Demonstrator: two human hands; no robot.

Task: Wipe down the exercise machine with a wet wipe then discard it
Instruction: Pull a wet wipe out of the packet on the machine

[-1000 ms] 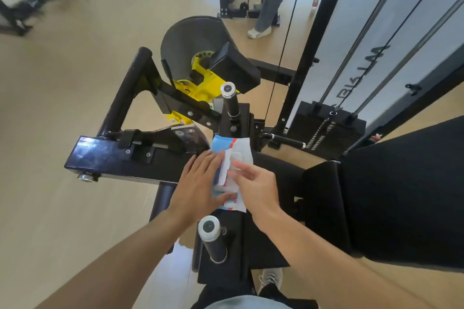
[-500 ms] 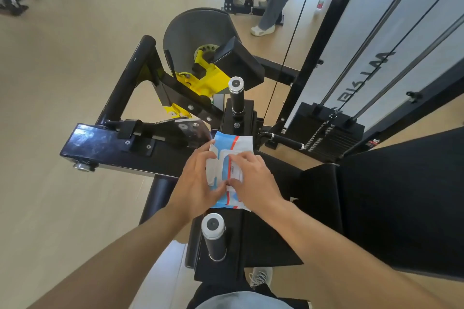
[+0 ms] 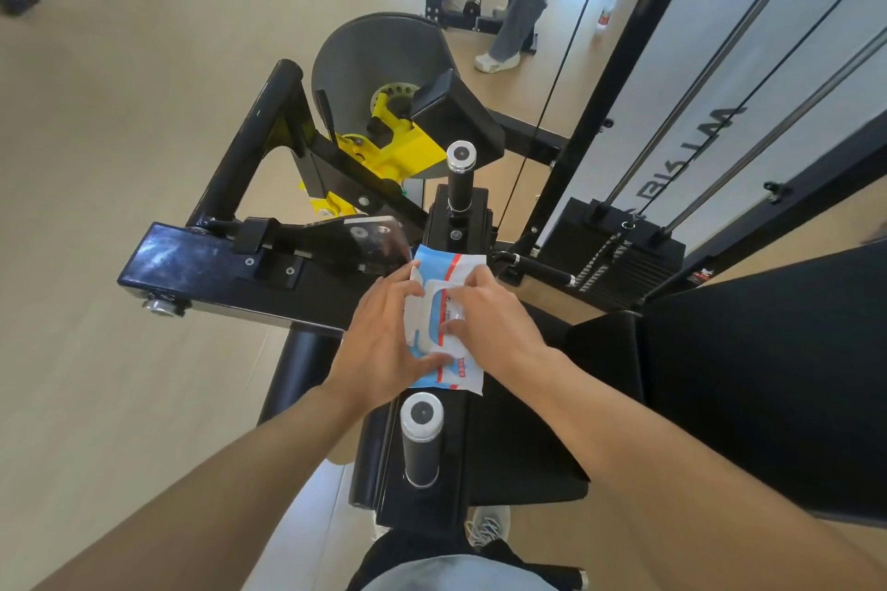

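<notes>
A blue, white and red pack of wet wipes (image 3: 449,271) lies on the black exercise machine (image 3: 230,269), between two upright black handles. My left hand (image 3: 384,341) presses on the pack's left side with its fingers on the white lid. My right hand (image 3: 494,317) pinches at the lid opening in the pack's middle. No loose wipe shows outside the pack.
A near handle with a silver cap (image 3: 421,434) and a far one (image 3: 461,173) flank the pack. A black pad (image 3: 768,374) fills the right. A weight stack (image 3: 619,259) and cables stand behind. A person's legs (image 3: 523,5) are at the back.
The lid flap, lifted a second ago, now lies lower on the pack. My right fingers have shifted from the flap's edge to the pack's middle. The view has tilted slightly.
</notes>
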